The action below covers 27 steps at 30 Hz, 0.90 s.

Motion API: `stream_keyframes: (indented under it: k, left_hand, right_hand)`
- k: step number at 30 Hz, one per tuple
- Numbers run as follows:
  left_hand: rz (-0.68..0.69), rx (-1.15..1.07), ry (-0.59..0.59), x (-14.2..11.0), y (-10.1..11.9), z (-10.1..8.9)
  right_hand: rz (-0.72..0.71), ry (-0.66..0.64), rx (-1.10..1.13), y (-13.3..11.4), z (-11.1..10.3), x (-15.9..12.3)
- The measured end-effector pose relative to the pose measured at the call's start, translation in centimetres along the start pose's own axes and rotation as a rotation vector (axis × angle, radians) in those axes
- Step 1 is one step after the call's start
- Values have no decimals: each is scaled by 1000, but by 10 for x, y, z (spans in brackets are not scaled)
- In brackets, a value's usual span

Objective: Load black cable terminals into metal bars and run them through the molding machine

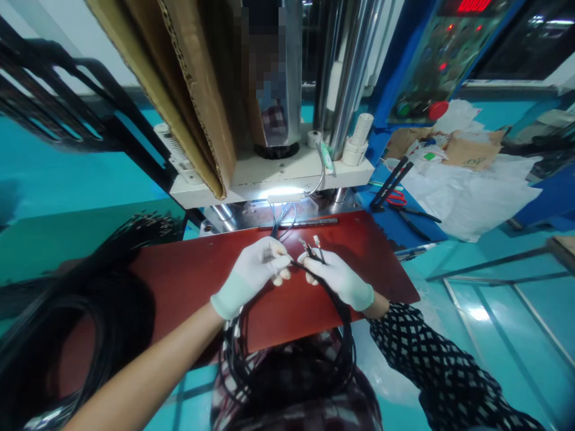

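Note:
Both my hands wear white gloves and meet over the red-brown board [171, 281]. With thumb and fingers, my left hand [260, 266] pinches a black cable [330, 290] near its end. My right hand [335, 275] is closed around the same cable, and short ends with metal terminals [317, 242] stick up from its fingers. From my hands the coiled black cable [348, 347] hangs down over my lap. Just beyond my left hand, thin grey wires [281, 215] run below a lit lamp [285, 196] on the press. Exactly how many cable ends I hold, I cannot tell.
A large bundle of black cables [108, 305] lies on the left. Cardboard sheets [197, 90] lean against the white press plate [256, 176]. On a blue surface at right are black-handled pliers [413, 221] and a white plastic bag [471, 191]. A control panel [431, 66] stands behind.

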<state>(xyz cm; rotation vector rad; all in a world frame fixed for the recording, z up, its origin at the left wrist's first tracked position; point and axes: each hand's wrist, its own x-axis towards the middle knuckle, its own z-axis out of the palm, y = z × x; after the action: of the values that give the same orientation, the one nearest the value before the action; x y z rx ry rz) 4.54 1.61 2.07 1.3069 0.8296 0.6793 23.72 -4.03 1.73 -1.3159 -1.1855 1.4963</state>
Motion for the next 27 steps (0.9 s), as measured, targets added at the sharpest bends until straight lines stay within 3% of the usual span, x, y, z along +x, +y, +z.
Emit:
stream_keyframes:
  k: [3,5,6,9,10,12,14,18,22,24,27]
  left_hand:
    - [47,122,-4,4,2,0]
    - [65,199,-91,12,7,-13]
    - [89,270,-77,19,9,-23]
    - [220,732,202,49,9,-57]
    - [264,938,239,61,7,-67]
    - [325,1230,148,81,-1,-76]
    - [344,1323,52,91,-10,-77]
    - [298,1342,67,71,-19,-76]
    - [126,1535,126,33,-10,-85]
    - [39,1661,138,28,-3,-80]
    - [45,1661,107,38,0,-64]
  right_hand:
    - [50,-61,40,-1,0,4]
    - [65,-126,110,0,-3,8]
    - [75,-139,143,1,-6,10]
    - [142,-140,233,3,-9,15]
    - [169,-147,241,3,-8,16]
    - [191,-165,225,3,-4,18]
    - [173,-182,234,3,2,21]
    - [174,-201,339,5,6,24]
    - [190,-198,285,6,3,24]
    - [190,-255,309,5,4,25]
    - [261,-337,497,7,10,29]
